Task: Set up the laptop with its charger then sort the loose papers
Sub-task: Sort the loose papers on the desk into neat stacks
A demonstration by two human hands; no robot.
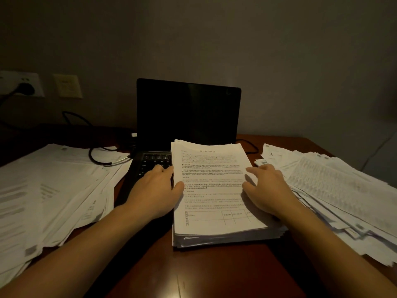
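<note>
Now we are noting the sorting step in dim light. The black open laptop [189, 115], screen dark, is standing at the back centre of the reddish-brown wooden desk [214, 267]. A black charger cable [96, 155] is looping over papers to its left, and a black plug [24, 88] is sitting in the white wall socket [21, 83]. Whether the cable is reaching the laptop's port, we cannot tell.

The thick squared stack of white printed sheets [214, 201] is lying in front of the laptop, its far end overlapping the keyboard. The left hand [154, 192] is gripping the stack's left edge, thumb over the top page, fingers bent down its side. The right hand [268, 190] is resting on the right edge, fingers loosely spread and holding nothing.

The left spread of loose white papers [60, 190] and the right spread of loose white papers [335, 186] are flanking the stack.

We are judging that squaring wants both hands pressing inward evenly. Sliding the stack off the keyboard should spare the keys, and sheets are best drawn from one spread at a time, clear of the cable.
</note>
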